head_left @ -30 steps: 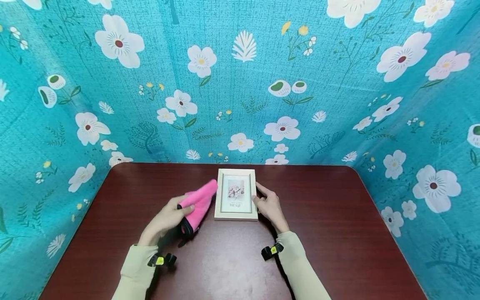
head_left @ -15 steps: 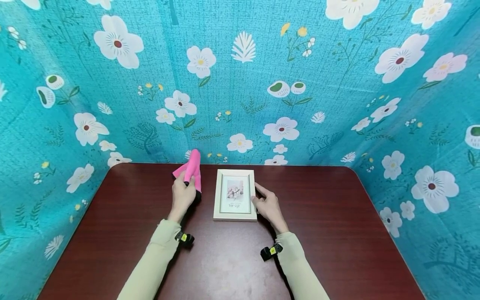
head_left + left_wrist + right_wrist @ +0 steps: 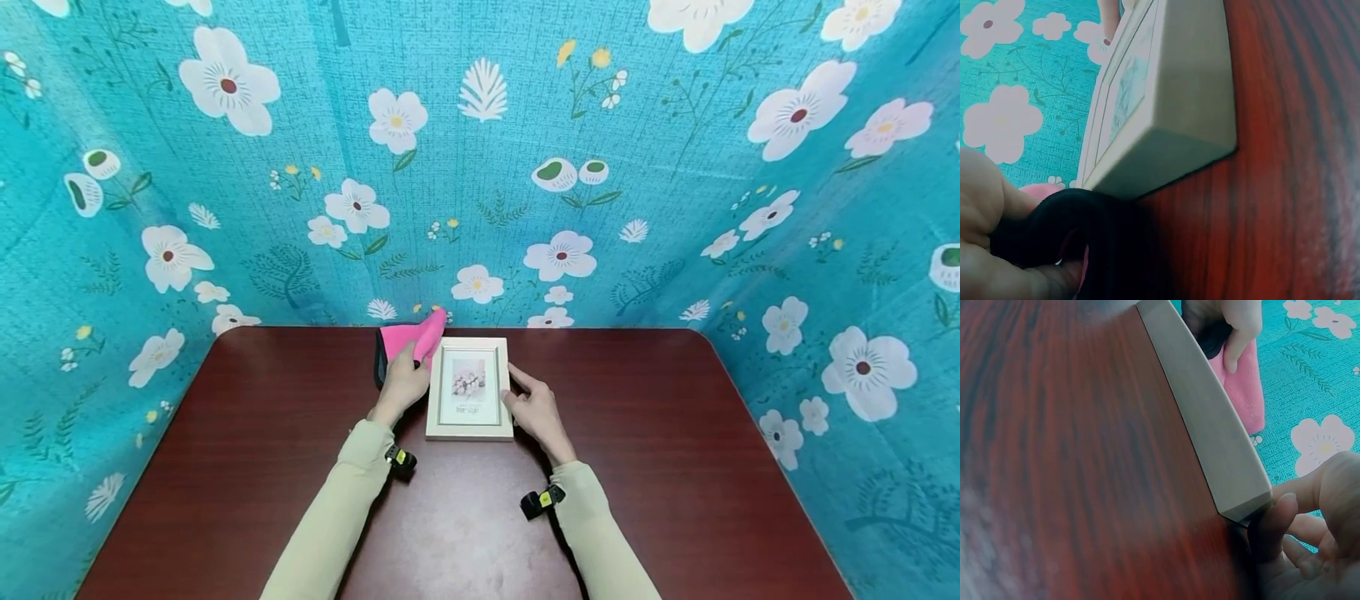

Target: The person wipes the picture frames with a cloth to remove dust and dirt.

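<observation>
A pale picture frame (image 3: 435, 417) with a pink flower print lies face up on the table. My left hand (image 3: 403, 385) grips a folded pink cloth (image 3: 401, 335) with black edging by the frame's upper left side. In the left wrist view, the cloth's black edge (image 3: 1100, 215) curls round beside the frame's near corner; whether they touch I cannot tell. My right hand (image 3: 537, 414) holds the frame's right edge between thumb and forefinger. The right wrist view has that thumb and finger at the frame's corner, with the frame's side (image 3: 1210, 419) stretching away from them.
The dark red-brown wooden table (image 3: 645, 500) has rounded far corners. A turquoise flowered curtain (image 3: 480, 167) hangs behind it and along both sides. Each sleeve cuff carries a small black wrist camera, the left one (image 3: 402, 463) and the right one (image 3: 542, 502).
My left hand has carried the pink cloth up the table from the frame's left side, then rightward to its upper left corner. The right hand and the picture frame have stayed put.
</observation>
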`<action>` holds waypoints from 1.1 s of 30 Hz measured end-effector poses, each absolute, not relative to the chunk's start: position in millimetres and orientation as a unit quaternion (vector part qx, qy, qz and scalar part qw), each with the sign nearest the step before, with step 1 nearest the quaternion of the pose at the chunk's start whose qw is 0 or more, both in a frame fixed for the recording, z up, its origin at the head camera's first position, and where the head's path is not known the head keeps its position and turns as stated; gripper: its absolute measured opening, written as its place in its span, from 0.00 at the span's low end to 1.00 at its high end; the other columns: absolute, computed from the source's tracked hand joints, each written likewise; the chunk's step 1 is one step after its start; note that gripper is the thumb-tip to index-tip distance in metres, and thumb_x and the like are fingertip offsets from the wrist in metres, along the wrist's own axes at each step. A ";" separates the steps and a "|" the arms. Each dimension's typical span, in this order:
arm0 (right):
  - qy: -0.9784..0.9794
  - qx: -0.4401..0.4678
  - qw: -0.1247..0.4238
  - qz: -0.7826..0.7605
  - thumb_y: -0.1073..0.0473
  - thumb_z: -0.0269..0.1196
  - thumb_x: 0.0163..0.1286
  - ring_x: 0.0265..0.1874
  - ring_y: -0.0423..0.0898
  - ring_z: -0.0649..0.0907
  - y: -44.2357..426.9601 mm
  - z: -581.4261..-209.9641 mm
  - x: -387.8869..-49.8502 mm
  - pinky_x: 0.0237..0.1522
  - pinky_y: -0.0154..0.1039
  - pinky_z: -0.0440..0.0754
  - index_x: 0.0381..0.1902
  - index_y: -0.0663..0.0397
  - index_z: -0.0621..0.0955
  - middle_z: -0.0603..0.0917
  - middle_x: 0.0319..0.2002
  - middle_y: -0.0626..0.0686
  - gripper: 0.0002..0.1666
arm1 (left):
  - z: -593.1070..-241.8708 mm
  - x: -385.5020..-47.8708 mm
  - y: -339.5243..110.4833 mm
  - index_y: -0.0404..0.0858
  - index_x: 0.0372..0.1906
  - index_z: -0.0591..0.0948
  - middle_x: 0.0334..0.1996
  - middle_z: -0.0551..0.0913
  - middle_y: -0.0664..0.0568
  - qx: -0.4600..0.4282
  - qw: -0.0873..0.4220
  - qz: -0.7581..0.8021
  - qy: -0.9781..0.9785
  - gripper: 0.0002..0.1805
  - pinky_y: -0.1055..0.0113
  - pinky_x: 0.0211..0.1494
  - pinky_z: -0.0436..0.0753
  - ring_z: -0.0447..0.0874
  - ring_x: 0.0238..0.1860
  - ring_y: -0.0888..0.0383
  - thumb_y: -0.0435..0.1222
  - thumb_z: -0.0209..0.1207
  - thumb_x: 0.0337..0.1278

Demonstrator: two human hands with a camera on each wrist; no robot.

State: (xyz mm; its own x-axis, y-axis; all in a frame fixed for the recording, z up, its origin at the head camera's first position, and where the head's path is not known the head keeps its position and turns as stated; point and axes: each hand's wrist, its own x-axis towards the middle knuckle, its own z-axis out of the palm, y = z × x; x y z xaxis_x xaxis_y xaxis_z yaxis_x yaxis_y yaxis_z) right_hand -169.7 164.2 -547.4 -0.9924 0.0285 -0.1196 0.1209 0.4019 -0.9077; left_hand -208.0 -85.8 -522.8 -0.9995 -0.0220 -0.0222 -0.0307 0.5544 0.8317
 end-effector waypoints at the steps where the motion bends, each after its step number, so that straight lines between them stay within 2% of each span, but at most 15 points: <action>1: 0.837 0.044 0.043 -0.544 0.61 0.64 0.77 0.12 0.42 0.73 164.1 -547.0 -169.7 0.17 0.36 0.74 0.78 0.39 0.75 0.82 0.31 0.55 0.34 | -522.0 -207.7 -85.2 0.26 0.75 0.70 0.70 0.76 0.28 -0.015 0.005 0.466 0.884 0.26 0.38 0.74 0.74 0.73 0.73 0.34 0.34 0.50 0.80; 4: 0.839 0.043 0.046 -0.540 0.61 0.65 0.77 0.11 0.42 0.73 163.9 -546.7 -170.2 0.17 0.36 0.73 0.78 0.38 0.75 0.79 0.23 0.51 0.34 | -520.6 -205.2 -86.3 0.27 0.78 0.67 0.73 0.74 0.29 -0.019 0.015 0.464 0.885 0.28 0.39 0.76 0.72 0.71 0.75 0.34 0.33 0.50 0.80; 8: 0.842 0.042 0.049 -0.536 0.60 0.65 0.77 0.11 0.43 0.74 163.8 -547.6 -170.0 0.17 0.36 0.71 0.78 0.37 0.75 0.75 0.14 0.50 0.34 | -521.1 -201.2 -89.6 0.27 0.84 0.57 0.81 0.62 0.30 -0.030 0.044 0.477 0.877 0.34 0.42 0.82 0.63 0.59 0.82 0.35 0.34 0.48 0.82; 11: 0.843 0.038 0.046 -0.535 0.61 0.65 0.76 0.11 0.43 0.75 163.6 -547.8 -169.3 0.17 0.37 0.72 0.79 0.39 0.75 0.77 0.17 0.50 0.35 | -522.2 -197.9 -91.0 0.28 0.84 0.56 0.82 0.60 0.31 -0.036 0.055 0.482 0.874 0.34 0.42 0.83 0.61 0.57 0.83 0.36 0.35 0.49 0.83; 14: 0.843 0.037 0.041 -0.535 0.61 0.65 0.76 0.11 0.42 0.75 163.7 -547.3 -169.0 0.17 0.37 0.73 0.79 0.41 0.75 0.78 0.20 0.50 0.35 | -522.2 -194.2 -90.8 0.29 0.83 0.59 0.81 0.63 0.32 -0.036 0.054 0.487 0.871 0.33 0.42 0.82 0.63 0.60 0.82 0.36 0.35 0.50 0.82; 19: 0.841 0.047 0.043 -0.537 0.61 0.65 0.76 0.11 0.42 0.74 164.1 -545.4 -168.5 0.17 0.36 0.72 0.78 0.39 0.75 0.75 0.14 0.49 0.35 | -521.5 -186.3 -91.2 0.27 0.83 0.58 0.81 0.62 0.31 -0.028 0.058 0.481 0.874 0.33 0.42 0.83 0.62 0.60 0.82 0.36 0.35 0.49 0.82; 20: 0.841 0.048 0.045 -0.537 0.60 0.65 0.76 0.11 0.43 0.74 164.3 -545.2 -168.3 0.17 0.36 0.72 0.78 0.38 0.75 0.74 0.13 0.49 0.35 | -521.2 -184.0 -91.4 0.27 0.84 0.56 0.82 0.60 0.31 -0.027 0.059 0.479 0.875 0.34 0.42 0.83 0.60 0.57 0.83 0.35 0.35 0.49 0.82; 33: 0.844 0.043 0.039 -0.534 0.61 0.65 0.75 0.11 0.42 0.74 163.6 -544.9 -168.3 0.17 0.36 0.72 0.79 0.41 0.75 0.73 0.12 0.47 0.35 | -520.7 -154.1 -94.4 0.25 0.82 0.58 0.82 0.60 0.31 -0.016 0.055 0.473 0.879 0.34 0.42 0.84 0.60 0.57 0.83 0.36 0.34 0.51 0.80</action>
State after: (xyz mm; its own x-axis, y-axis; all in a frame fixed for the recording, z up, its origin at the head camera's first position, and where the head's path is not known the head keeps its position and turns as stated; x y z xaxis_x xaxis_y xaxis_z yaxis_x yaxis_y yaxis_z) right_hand -168.3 163.6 -544.9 -0.9931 0.0310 -0.1129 0.1153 0.4268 -0.8970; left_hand -154.1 -94.4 -520.7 -0.9935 0.0242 -0.1110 -0.0794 0.5513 0.8305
